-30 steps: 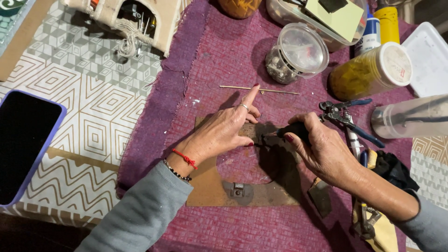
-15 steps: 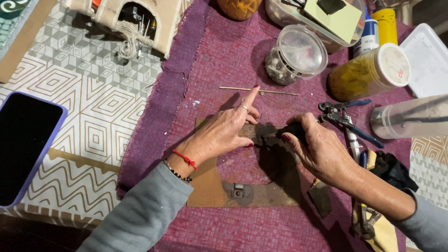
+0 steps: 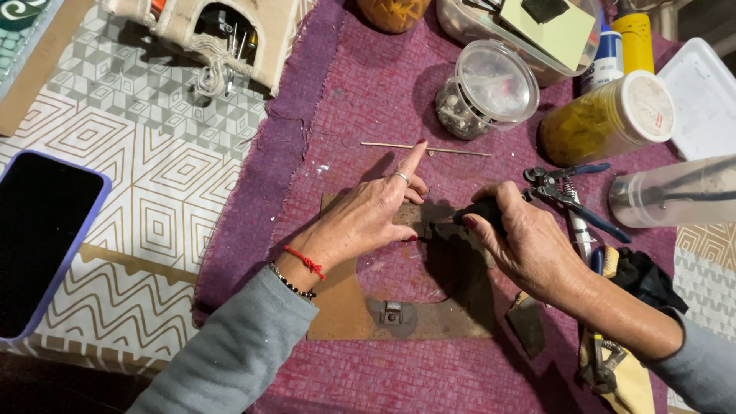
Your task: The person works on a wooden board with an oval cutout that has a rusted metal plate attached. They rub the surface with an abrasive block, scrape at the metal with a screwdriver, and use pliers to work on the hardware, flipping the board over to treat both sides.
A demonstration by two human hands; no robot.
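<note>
My two hands work a brown frame piece (image 3: 360, 307) on the purple cloth (image 3: 307, 115).

My left hand (image 3: 368, 218) presses flat on the frame's upper edge, forefinger extended; my right hand (image 3: 529, 245) is closed around a black-handled tool (image 3: 475, 213), its axis pointing left toward the left fingertips.

Dark-screened phone (image 3: 42, 238), yellow jar (image 3: 606, 119)

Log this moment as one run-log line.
left hand: pressing brown board | right hand: grip on black tool | surface: purple cloth
</note>
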